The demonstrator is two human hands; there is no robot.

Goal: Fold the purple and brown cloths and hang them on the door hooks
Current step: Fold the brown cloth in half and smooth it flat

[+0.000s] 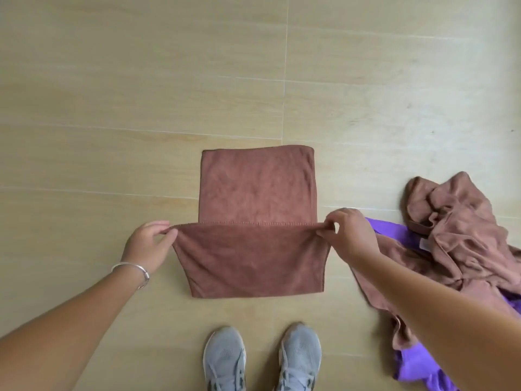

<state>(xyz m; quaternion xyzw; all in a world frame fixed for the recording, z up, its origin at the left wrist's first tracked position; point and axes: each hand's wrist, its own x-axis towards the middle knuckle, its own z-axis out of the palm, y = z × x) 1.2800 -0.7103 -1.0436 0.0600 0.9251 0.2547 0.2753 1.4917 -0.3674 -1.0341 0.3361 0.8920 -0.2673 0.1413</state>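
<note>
A brown cloth (256, 187) lies flat on the floor ahead of my feet. Its near half is lifted and doubled over, with the raised edge stretched level between my hands. My left hand (149, 246) pinches the left corner of that edge. My right hand (349, 235) pinches the right corner. To the right lies a crumpled heap of another brown cloth (456, 230) on top of a purple cloth (392, 232), which shows beside my right wrist and again near the bottom right. No door or hooks are in view.
The floor (141, 94) is pale wood-look tile with thin seams. My two grey sneakers (262, 359) stand just below the cloth. A silver bangle (132, 270) circles my left wrist.
</note>
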